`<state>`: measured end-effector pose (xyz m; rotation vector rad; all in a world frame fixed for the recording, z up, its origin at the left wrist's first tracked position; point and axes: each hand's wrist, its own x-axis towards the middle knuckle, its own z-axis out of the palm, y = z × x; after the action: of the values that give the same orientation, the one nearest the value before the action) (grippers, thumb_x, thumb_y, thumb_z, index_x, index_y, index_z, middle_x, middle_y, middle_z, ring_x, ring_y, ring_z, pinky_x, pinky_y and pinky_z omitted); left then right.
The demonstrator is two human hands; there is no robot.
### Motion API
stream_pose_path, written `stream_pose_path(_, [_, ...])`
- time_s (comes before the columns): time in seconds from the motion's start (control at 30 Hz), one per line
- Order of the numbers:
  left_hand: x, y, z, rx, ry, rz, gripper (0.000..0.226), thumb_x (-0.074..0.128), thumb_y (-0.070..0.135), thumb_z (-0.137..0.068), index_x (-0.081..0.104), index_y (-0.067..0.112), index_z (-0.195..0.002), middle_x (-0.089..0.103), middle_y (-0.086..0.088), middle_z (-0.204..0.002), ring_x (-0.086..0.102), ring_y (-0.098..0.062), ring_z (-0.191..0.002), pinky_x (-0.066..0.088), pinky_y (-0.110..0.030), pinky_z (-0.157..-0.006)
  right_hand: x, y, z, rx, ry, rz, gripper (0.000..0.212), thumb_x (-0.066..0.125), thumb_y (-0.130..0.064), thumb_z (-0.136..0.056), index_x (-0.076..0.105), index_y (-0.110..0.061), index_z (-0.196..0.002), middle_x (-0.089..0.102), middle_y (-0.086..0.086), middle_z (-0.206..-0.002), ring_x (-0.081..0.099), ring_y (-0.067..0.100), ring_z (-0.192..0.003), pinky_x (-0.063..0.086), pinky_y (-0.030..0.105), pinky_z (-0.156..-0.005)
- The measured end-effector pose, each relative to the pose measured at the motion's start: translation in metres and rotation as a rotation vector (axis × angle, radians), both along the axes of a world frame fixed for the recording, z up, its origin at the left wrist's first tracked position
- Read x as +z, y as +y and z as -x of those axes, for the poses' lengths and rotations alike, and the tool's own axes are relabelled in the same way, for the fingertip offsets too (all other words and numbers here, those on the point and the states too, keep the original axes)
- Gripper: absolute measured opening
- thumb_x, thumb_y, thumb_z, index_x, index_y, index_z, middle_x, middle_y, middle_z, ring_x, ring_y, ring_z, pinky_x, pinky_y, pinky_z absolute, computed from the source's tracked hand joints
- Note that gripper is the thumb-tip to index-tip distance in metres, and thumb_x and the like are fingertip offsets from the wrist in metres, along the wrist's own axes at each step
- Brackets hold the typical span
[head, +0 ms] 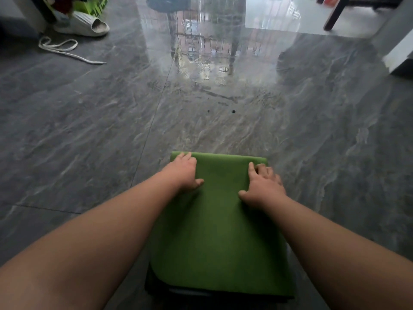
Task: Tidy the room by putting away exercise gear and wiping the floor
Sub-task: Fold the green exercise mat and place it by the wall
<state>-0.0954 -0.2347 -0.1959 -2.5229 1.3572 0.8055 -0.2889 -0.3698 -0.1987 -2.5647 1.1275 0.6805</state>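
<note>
The folded green exercise mat (220,231), near edge hard to make out, lies under the flat, spread left hand (185,173) and right hand (261,186), a white slipper (87,24) far off.

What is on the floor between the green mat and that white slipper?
In the head view, mostly bare grey floor separates the green mat from the white slipper; a loose white lace lies just before the slipper.
</note>
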Motion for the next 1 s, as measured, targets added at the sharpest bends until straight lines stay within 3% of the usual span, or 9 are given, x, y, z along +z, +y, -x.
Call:
stream_pose_path(0.07, [-0.007,0.001,0.003,0.039,0.009,0.039,0.088,0.048,0.057,-0.093,0.014,0.004,-0.153,0.006,-0.014,-0.164,0.005,-0.029,-0.151,0.013,-0.047,-0.122,-0.005,0.011,0.014,0.017,-0.064,-0.005,0.088,0.042,-0.047,-0.092,-0.007,-0.017,-0.159,0.0,0.007,-0.166,-0.001,0.026,-0.153,0.004,0.043,-0.123])
stream_pose_path(0.17, [-0.019,0.02,0.021,0.042,-0.013,0.023,0.093,0.036,0.06,-0.095,-0.01,0.004,-0.153,-0.02,-0.015,-0.162,-0.019,-0.03,-0.149,-0.001,-0.049,-0.122,-0.021,0.039,0.046,0.119,-0.105,0.028,0.073,0.016,-0.047,-0.099,-0.018,-0.014,-0.155,-0.018,0.011,-0.166,-0.02,0.022,-0.151,-0.012,0.039,-0.123])
stream_pose_path(0.23, [-0.026,0.041,0.038,0.051,-0.024,0.08,0.088,0.027,0.059,-0.097,-0.02,0.008,-0.152,-0.03,-0.012,-0.159,-0.029,-0.026,-0.145,-0.009,-0.048,-0.121,-0.028,0.053,0.066,0.134,-0.223,0.069,0.073,0.008,-0.051,-0.094,-0.015,-0.012,-0.151,-0.014,0.011,-0.166,-0.021,0.019,-0.15,-0.014,0.036,-0.122])
stream_pose_path(0.37, [-0.025,0.1,0.08,0.038,-0.061,0.306,0.076,0.021,0.058,-0.095,-0.017,0.029,-0.153,-0.027,0.0,-0.16,-0.029,-0.02,-0.146,-0.014,-0.051,-0.119,-0.022,0.071,0.094,0.219,-0.457,0.2,0.076,0.027,-0.051,-0.097,0.005,-0.012,-0.158,0.0,0.011,-0.166,-0.005,0.023,-0.154,0.0,0.039,-0.123])
stream_pose_path(0.47, [-0.028,0.152,0.114,-0.028,-0.053,0.243,0.072,0.015,0.065,-0.088,-0.016,0.046,-0.15,-0.025,0.004,-0.161,-0.029,-0.022,-0.146,-0.011,-0.056,-0.118,-0.022,0.095,0.124,0.284,-0.423,0.182,0.076,0.026,-0.056,-0.098,0.008,-0.015,-0.159,0.002,0.01,-0.167,-0.001,0.023,-0.155,0.005,0.043,-0.122])
stream_pose_path(0.7, [-0.045,0.157,0.132,-0.019,-0.04,0.078,0.071,0.0,0.065,-0.083,-0.032,0.044,-0.144,-0.038,0.001,-0.155,-0.04,-0.025,-0.14,-0.008,-0.058,-0.117,-0.047,0.101,0.134,0.261,-0.243,0.024,0.079,0.015,-0.063,-0.093,-0.011,-0.024,-0.156,-0.02,0.001,-0.164,-0.027,0.012,-0.149,-0.014,0.039,-0.122])
stream_pose_path(0.8, [-0.039,0.161,0.129,0.049,0.055,0.179,0.072,0.016,0.063,-0.089,-0.011,0.042,-0.152,-0.027,0.004,-0.161,-0.029,-0.021,-0.146,0.003,-0.055,-0.12,-0.036,0.096,0.134,0.147,-0.378,-0.108,0.079,0.028,-0.062,-0.09,0.011,-0.027,-0.159,-0.004,-0.004,-0.167,-0.018,0.005,-0.15,-0.007,0.036,-0.124])
stream_pose_path(0.87, [-0.031,0.158,0.121,0.31,0.169,0.4,0.072,0.042,0.053,-0.093,0.011,0.032,-0.155,-0.01,0.001,-0.163,-0.011,-0.021,-0.15,0.011,-0.049,-0.122,-0.026,0.095,0.133,-0.044,-0.542,-0.141,0.075,0.054,-0.049,-0.088,0.027,-0.026,-0.153,0.013,-0.004,-0.165,0.002,0.011,-0.152,0.008,0.042,-0.126])
stream_pose_path(1.0, [-0.026,0.146,0.097,0.816,0.305,0.503,0.082,0.062,0.035,-0.092,0.011,0.021,-0.155,0.016,-0.012,-0.16,0.022,-0.031,-0.146,0.023,-0.043,-0.119,-0.012,0.098,0.122,-0.438,-0.491,-0.251,0.098,0.065,-0.035,-0.089,-0.004,-0.027,-0.158,0.001,0.0,-0.166,0.008,0.026,-0.152,0.014,0.044,-0.123])
